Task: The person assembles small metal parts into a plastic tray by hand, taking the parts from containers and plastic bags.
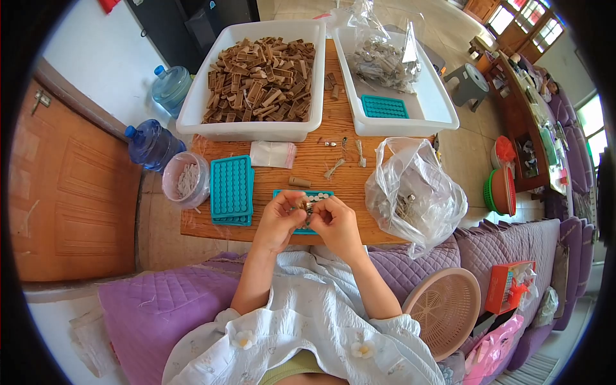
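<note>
My left hand (280, 219) and my right hand (336, 222) meet at the table's near edge, fingers pinched together. Between their fingertips is something small, partly brownish and shiny, too small and covered to name. Under them lies a teal tray (303, 231) with round hollows; small white round pieces (324, 196) sit at its far right side. Just beyond the tray lies a small brown hollow piece (299, 182). Farther off are bundled pale cords (333, 169) and small shiny metal pieces (330, 144).
Stacked teal trays (231, 189) and a clear plastic bag (273, 154) lie left. A white tub of brown pieces (316, 83) and another white tub (431, 119) stand at the back. To the right sits an open plastic bag (417, 192); a bucket (200, 176) stands at the left edge.
</note>
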Demonstrator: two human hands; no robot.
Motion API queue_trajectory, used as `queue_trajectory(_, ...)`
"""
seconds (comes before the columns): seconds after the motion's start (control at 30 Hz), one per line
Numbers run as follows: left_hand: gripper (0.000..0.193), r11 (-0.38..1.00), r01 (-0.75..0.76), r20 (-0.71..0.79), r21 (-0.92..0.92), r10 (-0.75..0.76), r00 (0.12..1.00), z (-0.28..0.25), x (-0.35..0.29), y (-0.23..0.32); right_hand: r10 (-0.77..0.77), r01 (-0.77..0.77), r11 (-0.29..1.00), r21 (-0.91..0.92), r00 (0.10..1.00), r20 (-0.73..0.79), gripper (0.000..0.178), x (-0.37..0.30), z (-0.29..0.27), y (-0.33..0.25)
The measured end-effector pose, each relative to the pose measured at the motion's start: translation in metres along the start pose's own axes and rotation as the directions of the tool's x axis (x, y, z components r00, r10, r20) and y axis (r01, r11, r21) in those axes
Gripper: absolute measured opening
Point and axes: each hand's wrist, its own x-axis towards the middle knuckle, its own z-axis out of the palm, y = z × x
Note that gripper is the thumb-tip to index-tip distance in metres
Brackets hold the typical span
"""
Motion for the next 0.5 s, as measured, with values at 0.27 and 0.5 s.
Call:
queue_trajectory(0.27, 0.024, 0.987, 0.106, -0.009, -0.118, -0.108, 0.994, -0.007, -0.009, 0.039, 0.032, -0.009, 0.997, 0.076, 0.954, -0.299, 0.003, -0.016, -0.020, 0.009)
queue_trajectory(0.5, 0.019, 0.971, 0.185, 0.127, -0.150, -0.167, 0.978, -0.012, -0.011, 0.044, 0.079, 0.104, 0.949, 0.297, 0.835, -0.545, 0.005, -0.006, -0.054, 0.010)
